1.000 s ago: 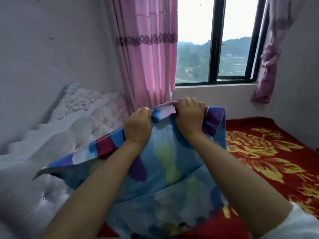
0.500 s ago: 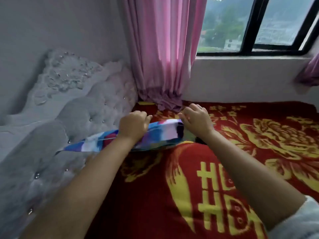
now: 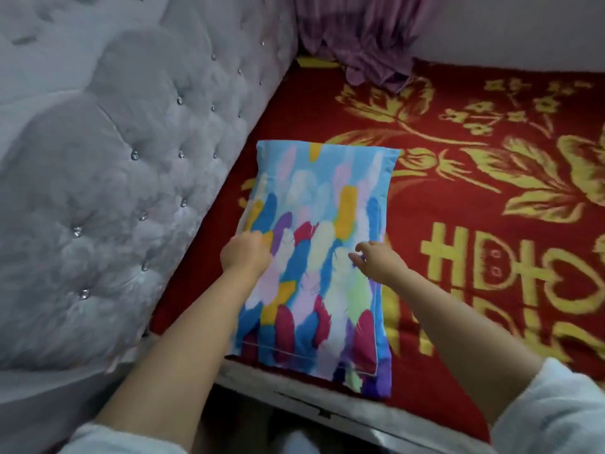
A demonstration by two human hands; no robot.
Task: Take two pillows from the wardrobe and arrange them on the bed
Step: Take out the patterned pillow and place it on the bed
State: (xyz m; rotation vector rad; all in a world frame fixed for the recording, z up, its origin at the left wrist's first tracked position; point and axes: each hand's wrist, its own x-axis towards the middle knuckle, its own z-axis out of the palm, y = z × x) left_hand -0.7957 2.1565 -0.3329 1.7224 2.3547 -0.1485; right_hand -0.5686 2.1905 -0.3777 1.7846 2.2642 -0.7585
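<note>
— Where is your pillow (image 3: 319, 244) right now?

— It lies flat on the red and gold bedspread (image 3: 474, 198), just beside the grey tufted headboard (image 3: 131, 178). Its far short edge points away from you, toward the pink curtain (image 3: 370, 40) bunched in the corner beyond the headboard. Its near edge reaches the bed's front edge and hangs slightly over it.

— And your hands?

— Your left hand (image 3: 246, 255) rests on the pillow's edge nearest the headboard, with the fingers curled downward. I cannot tell whether they pinch the fabric or only press on it. Your right hand (image 3: 376, 260) is over the pillow's side farther from the headboard. Its fingers are spread apart and clamp nothing. Whether it touches the cover I cannot tell.

— Anything else on the pillow?

— Only your forearms cross above it. Pale sleeves (image 3: 553, 411) show at the bottom of the view.
</note>
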